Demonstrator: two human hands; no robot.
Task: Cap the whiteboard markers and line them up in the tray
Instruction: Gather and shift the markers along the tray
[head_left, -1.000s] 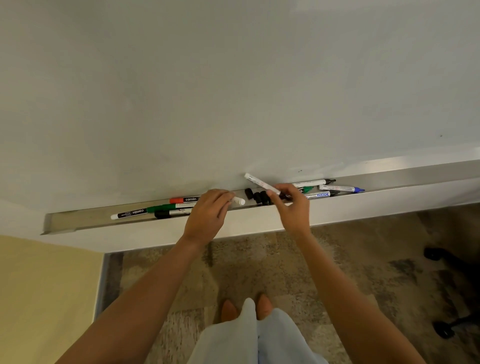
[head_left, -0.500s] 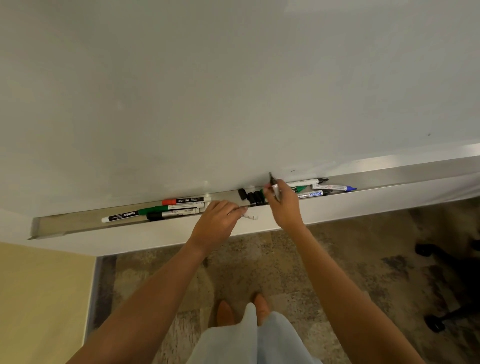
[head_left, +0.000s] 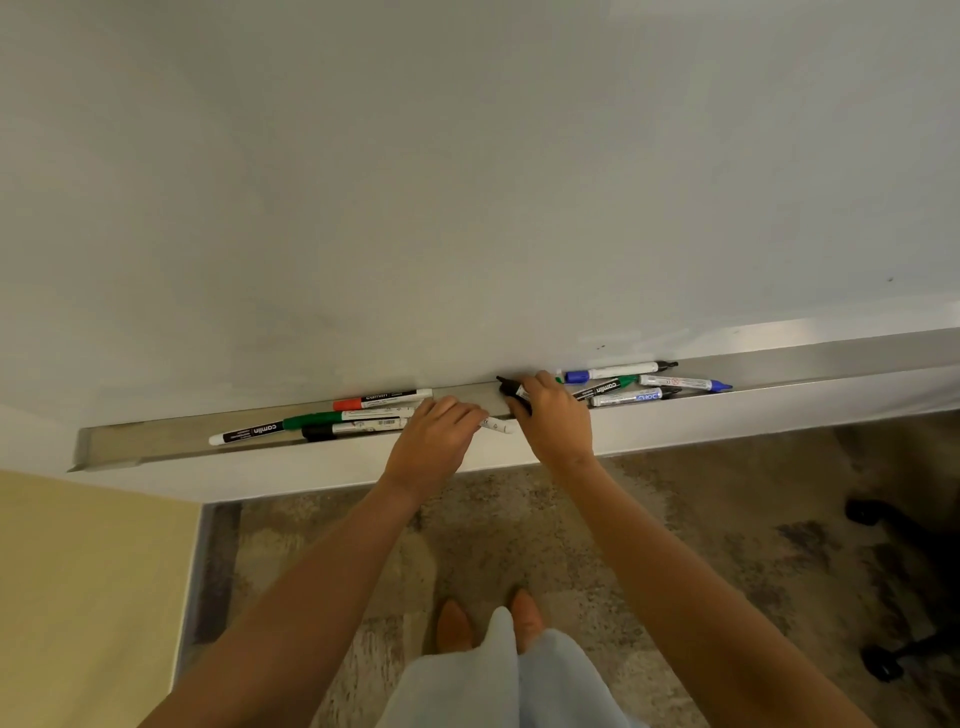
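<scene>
Markers lie in two groups along the metal tray (head_left: 156, 449) under the whiteboard (head_left: 467, 182). Toward the tray's left end sit four capped ones, roughly parallel to its length: a red-capped marker (head_left: 382, 401) nearest the board, a green-capped marker (head_left: 343, 417) just in front of it, a black-capped marker (head_left: 353, 430) beside that, and a black-barrelled marker (head_left: 247, 433) reaching furthest left. Toward the tray's right part lies a looser heap, crossing at angles: a blue-capped marker (head_left: 615, 371) against the board, a blue-tipped marker (head_left: 685, 384), a green marker (head_left: 605, 387) and a silver marker (head_left: 626, 397).

Between the groups, over the tray's middle, both hands work. The left hand (head_left: 434, 447) curls its fingers round a white marker (head_left: 496, 426), whose end pokes out to the right over the tray's front lip. The right hand (head_left: 553, 421) pinches a black piece (head_left: 511, 388), whether cap or marker end I cannot tell, held just above the tray near the board.

Below the tray show patterned floor (head_left: 649, 519) and a yellow wall (head_left: 78, 597).
</scene>
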